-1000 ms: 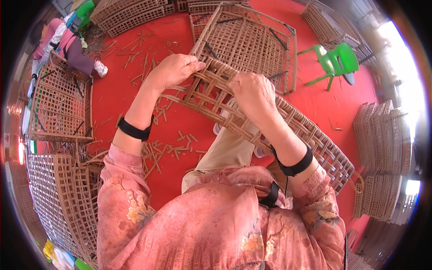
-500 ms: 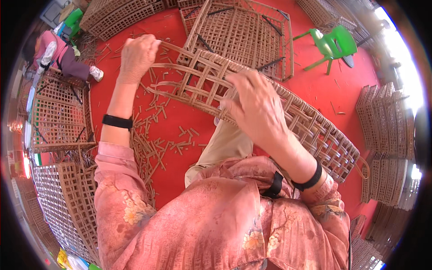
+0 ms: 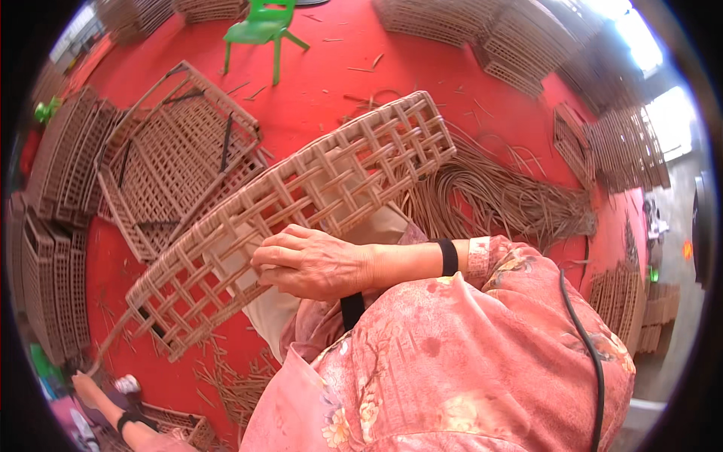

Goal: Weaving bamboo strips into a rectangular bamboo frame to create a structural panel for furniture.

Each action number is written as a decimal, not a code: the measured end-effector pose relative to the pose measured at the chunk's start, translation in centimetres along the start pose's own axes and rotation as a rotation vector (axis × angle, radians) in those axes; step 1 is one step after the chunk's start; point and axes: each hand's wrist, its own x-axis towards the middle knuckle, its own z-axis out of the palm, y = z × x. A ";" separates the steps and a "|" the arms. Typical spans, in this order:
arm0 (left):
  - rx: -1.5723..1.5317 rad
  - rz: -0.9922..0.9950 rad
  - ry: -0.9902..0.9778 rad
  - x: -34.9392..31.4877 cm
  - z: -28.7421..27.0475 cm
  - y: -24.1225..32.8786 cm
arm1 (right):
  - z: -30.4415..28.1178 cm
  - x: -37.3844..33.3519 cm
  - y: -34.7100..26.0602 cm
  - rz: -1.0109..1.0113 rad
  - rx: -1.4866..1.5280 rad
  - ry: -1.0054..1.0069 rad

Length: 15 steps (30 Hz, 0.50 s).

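A long, brown woven wicker panel (image 3: 260,216) with an open lattice slants across my lap, its left end lower than its right. My right hand (image 3: 312,264) is closed with fingers curled at the panel's near edge, by its middle. Far out at the lower left, my left hand (image 3: 87,388) is closed on a flat wicker strand (image 3: 113,339). That strand runs from the panel's left end to my fingers and looks drawn tight. Both wrists wear black bands.
A wicker frame with black struts (image 3: 181,151) stands on the red floor beyond the panel. At right lies a bundle of loose strands (image 3: 512,196). Offcuts (image 3: 237,384) litter the floor below. A green chair (image 3: 263,26) and stacked wicker panels (image 3: 56,279) stand around.
The view has swung to the right. My left hand has stretched farther out to the left with the strand. My right hand has gone from above the lattice to the panel's near edge.
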 end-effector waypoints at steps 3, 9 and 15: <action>-0.250 0.152 0.232 -3.5 -4.8 6.6 | -0.5 -1.2 -0.1 0.158 0.023 0.168; -1.295 0.423 -0.448 -17.6 -11.0 19.4 | -4.7 -2.9 2.6 0.257 -0.222 0.353; -1.311 0.388 -0.388 -20.8 -12.1 21.8 | -11.0 -3.8 7.0 0.500 -0.322 0.263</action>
